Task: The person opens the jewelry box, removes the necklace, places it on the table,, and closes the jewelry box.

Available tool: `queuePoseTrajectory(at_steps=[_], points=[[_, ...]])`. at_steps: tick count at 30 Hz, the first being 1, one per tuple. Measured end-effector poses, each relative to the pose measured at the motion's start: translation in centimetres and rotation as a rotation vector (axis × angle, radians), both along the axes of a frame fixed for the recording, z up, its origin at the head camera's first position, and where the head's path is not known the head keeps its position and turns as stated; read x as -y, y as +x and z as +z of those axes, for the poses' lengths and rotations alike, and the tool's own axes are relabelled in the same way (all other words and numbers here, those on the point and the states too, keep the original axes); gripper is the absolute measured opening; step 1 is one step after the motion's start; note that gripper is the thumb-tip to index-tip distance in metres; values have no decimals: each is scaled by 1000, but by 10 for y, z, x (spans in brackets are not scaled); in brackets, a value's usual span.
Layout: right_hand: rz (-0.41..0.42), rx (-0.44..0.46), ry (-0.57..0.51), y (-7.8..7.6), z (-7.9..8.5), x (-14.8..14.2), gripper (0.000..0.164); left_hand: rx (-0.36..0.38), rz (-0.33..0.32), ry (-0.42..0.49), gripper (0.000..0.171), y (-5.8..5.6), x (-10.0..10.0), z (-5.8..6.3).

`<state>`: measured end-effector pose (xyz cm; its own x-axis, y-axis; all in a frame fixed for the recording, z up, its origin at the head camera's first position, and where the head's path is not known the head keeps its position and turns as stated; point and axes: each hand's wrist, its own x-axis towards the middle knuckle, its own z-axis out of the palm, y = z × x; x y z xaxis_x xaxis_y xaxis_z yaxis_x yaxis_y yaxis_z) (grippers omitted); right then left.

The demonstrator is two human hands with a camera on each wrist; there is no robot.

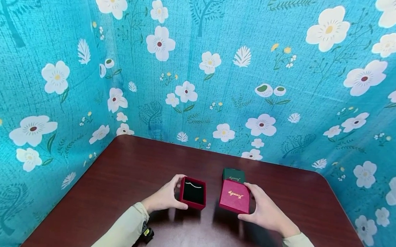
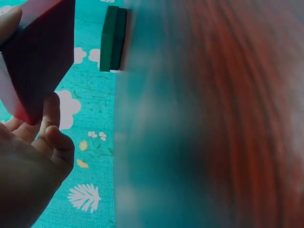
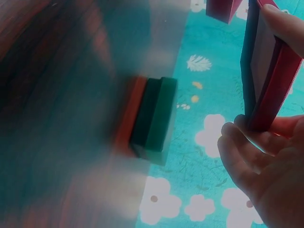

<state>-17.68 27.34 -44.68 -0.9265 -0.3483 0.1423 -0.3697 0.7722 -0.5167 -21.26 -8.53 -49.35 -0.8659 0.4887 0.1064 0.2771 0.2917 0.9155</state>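
Note:
My left hand (image 1: pixel 166 195) grips the red base of a jewelry box (image 1: pixel 192 205) between thumb and fingers. Inside lies a black pad (image 1: pixel 193 195) with a thin silver chain (image 1: pixel 193 185) across its upper part. To the right, my right hand (image 1: pixel 264 208) holds the matching red lid (image 1: pixel 235 201), which bears gold "Jewelry" lettering. A gap separates lid and base, and both are held above the table. In the left wrist view, the underside of the red base (image 2: pixel 42 57) shows; in the right wrist view, the lid's hollow inner side (image 3: pixel 262 54) is visible.
A dark green jewelry box (image 1: pixel 233 174) sits on the table behind the red lid, partly hidden by it. The brown wooden table (image 1: pixel 148 158) meets a blue flowered cloth (image 1: pixel 194 70) along its back and sides.

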Motion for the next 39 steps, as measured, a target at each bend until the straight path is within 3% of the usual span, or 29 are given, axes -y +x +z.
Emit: queuePoseTrajectory(at_steps=[10,23,33,39], points=[[-26,7,91,0,-12,-17,106,-23,29,-136,91,-1,7,-8],[-49,91,130,-1,-24,-36,107,0,13,-182,93,0,11,-7],[-8,44,191,1,-31,-46,102,4,5,-195,93,1,12,-9],[1,61,194,1,-35,-55,102,-1,-19,-212,89,2,11,-9]])
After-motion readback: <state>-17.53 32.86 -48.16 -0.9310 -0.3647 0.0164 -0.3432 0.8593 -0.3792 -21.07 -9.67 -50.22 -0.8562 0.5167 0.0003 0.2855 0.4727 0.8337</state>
